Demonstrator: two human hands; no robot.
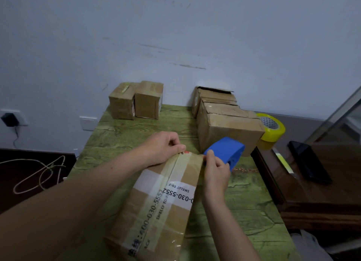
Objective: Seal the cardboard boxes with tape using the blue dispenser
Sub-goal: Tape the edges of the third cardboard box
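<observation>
Long cardboard box [162, 206] runs lengthwise away from the person. Left hand [164, 149] presses curled fingers on its far edge; right hand [215, 171] pinches that edge's corner, blue dispenser [226, 151] just behind.

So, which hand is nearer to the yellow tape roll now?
The right. The right hand is at the blue dispenser, toward the side of the yellow tape roll. The left hand presses the near box at its far edge, farther from the roll.
</observation>
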